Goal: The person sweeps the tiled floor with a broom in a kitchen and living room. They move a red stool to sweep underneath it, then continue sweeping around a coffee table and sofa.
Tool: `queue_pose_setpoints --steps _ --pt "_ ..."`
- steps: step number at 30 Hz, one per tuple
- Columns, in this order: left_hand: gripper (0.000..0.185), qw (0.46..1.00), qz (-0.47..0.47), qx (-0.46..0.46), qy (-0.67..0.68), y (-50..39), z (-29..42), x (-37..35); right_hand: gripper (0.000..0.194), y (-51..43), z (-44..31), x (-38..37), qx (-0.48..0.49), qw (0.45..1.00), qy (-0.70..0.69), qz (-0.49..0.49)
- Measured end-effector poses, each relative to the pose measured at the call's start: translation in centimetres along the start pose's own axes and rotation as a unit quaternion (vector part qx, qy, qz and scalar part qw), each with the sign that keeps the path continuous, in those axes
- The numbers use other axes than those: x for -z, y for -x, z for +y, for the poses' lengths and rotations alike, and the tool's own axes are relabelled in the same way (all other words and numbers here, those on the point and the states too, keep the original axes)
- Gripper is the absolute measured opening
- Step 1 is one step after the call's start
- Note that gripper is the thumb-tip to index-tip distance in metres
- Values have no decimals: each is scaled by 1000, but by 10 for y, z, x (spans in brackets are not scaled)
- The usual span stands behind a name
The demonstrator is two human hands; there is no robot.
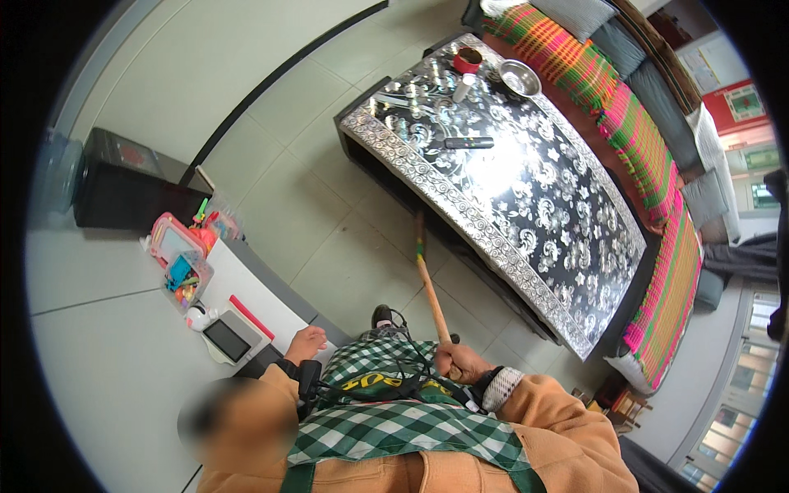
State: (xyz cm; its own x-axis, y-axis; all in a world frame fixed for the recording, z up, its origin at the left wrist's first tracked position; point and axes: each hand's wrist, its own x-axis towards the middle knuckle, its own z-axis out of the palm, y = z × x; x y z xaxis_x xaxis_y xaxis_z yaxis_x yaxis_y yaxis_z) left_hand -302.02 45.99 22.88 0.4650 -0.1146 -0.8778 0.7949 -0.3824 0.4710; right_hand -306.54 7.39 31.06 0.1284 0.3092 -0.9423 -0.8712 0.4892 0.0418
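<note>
A long wooden handle (434, 296) slants forward from my right hand (462, 362), which is wrapped around its near end. Green and yellow bands mark the handle farther down. Its far end reaches the shadow at the lower edge of the coffee table (530, 271), so whatever is fixed there is hidden or too dark to make out. My left hand (306, 344) holds nothing, its fingers loosely bent and apart. It hovers beside a white low cabinet (271, 296), near a pale device with a dark screen (229, 339). A green checked apron (382, 434) covers my front.
On the table's patterned cover lie a remote control (468, 143), a white bottle (463, 87), a red round container (468, 60) and a steel bowl (519, 78). A sofa (653, 166) borders its far side. Toys in a clear tub (188, 278) and a black box-shaped appliance (132, 179) stand left.
</note>
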Motion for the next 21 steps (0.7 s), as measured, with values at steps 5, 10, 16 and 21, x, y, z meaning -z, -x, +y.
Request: queue_pose_setpoints --steps 5,10,16,21 --pt "24 1000 6 -15 1 7 -21 1 17 -82 1 -7 59 997 -49 15" --pt "20 997 38 -35 55 21 -53 1 21 -185 -45 -65 465 665 560 -169" --pt "23 983 84 -67 146 38 -80 -7 17 -232 -103 -149 405 416 775 -249" --pt "25 981 87 -14 172 52 -81 -19 19 -248 -82 -211 58 953 297 24"
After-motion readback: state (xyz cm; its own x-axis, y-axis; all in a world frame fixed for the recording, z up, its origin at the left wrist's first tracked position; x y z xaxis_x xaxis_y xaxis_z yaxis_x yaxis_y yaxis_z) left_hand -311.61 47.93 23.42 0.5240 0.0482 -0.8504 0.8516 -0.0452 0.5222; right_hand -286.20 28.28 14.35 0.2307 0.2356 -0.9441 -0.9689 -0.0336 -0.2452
